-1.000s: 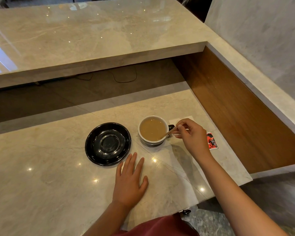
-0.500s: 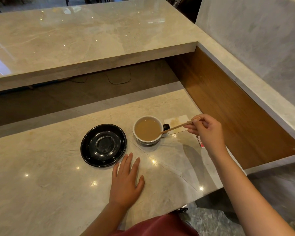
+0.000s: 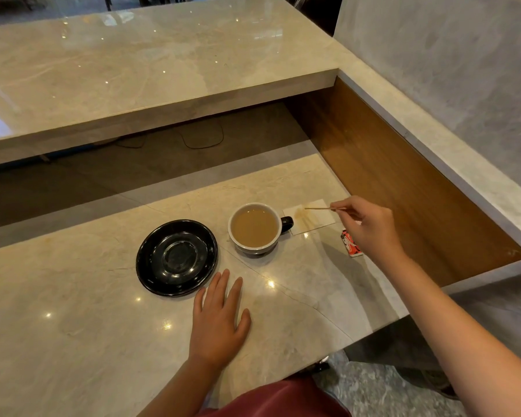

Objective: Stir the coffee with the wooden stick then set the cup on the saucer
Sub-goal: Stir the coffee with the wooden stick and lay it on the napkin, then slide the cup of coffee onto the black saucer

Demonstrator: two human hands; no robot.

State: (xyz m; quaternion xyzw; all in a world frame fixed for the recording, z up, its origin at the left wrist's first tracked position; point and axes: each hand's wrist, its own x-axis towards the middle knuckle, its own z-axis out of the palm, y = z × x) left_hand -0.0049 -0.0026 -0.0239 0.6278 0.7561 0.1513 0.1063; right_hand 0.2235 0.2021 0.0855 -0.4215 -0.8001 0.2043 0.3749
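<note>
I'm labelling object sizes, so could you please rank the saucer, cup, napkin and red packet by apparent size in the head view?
1. saucer
2. cup
3. napkin, near the cup in size; unsure
4. red packet, partly hidden behind the right hand

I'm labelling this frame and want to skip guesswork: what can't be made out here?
- Red and white packet: head view, print too small, right hand covers part.
- Thin wooden stick: its held end is hidden in the fingers.
- White-lined cup of milky coffee: depth hidden by the opaque liquid.
</note>
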